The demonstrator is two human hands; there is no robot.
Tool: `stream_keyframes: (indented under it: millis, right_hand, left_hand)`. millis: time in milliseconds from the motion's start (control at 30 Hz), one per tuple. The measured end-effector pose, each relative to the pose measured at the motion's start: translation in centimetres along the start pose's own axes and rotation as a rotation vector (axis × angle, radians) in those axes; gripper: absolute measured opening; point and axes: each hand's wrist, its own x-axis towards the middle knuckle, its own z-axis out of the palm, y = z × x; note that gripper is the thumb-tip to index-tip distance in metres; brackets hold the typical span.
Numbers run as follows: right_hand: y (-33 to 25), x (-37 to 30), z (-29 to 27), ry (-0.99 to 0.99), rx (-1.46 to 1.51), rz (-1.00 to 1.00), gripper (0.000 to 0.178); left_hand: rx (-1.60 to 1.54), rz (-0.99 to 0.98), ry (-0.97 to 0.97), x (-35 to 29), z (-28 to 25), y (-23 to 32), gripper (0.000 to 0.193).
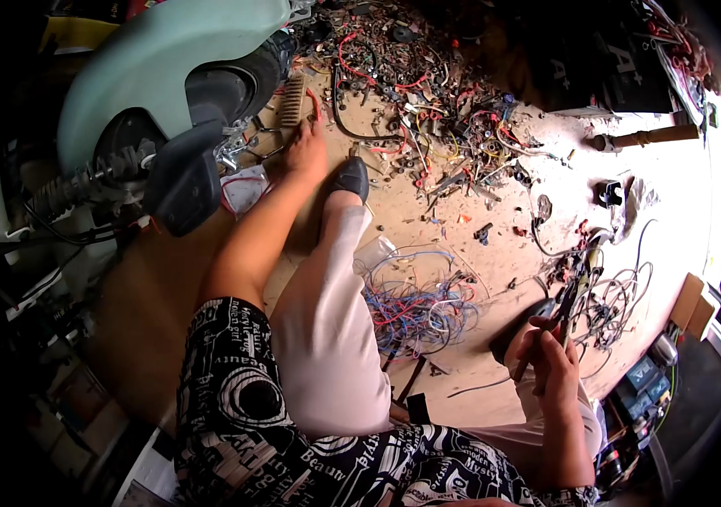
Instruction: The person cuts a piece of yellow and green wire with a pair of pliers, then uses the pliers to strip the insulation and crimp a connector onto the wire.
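Note:
My left hand (305, 154) reaches forward to the floor beside a scooter, fingers closed around the lower end of a short red cable (314, 103). Just left of those fingertips lies a tan, ribbed, comb-like piece (292, 103). My right hand (553, 363) is near my right knee, wrapped around a dark long-handled tool that looks like pliers (566, 311). The tool points away from me, and its far end overlaps dark clutter, so its jaws are hard to make out. Between my legs sits a tangle of blue, red and grey wires (424, 304).
A pale green scooter (170, 51) with its wheel (229, 89) stands at the left. Small scrap and wire bits (462, 135) cover the floor ahead. Grey cable loops (622, 296) and an open cardboard box (693, 306) are at the right. A wooden-handled tool (647, 137) lies far right.

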Motion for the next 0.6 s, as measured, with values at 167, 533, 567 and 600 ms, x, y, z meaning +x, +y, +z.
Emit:
stream_keyframes:
  millis: [167, 533, 567, 600]
  right_hand:
    - [0.2, 0.2, 0.0, -0.011, 0.009, 0.000, 0.037]
    - [-0.3, -0.2, -0.2, -0.041, -0.023, 0.033, 0.039]
    - [-0.4, -0.2, 0.0, -0.048, -0.020, 0.021, 0.039]
    - [-0.4, -0.2, 0.1, -0.056, -0.016, 0.009, 0.040]
  left_hand:
    - [-0.180, 0.264, -0.094, -0.4, -4.0, 7.9, 0.011]
    - [-0.273, 0.662, -0.090, -1.2, -0.6, 10.4, 0.010]
    - [-0.532, 0.617, -0.148, -1.5, -0.8, 9.9, 0.010]
    - [-0.790, 0.563, -0.206, -1.9, -0.9, 9.4, 0.011]
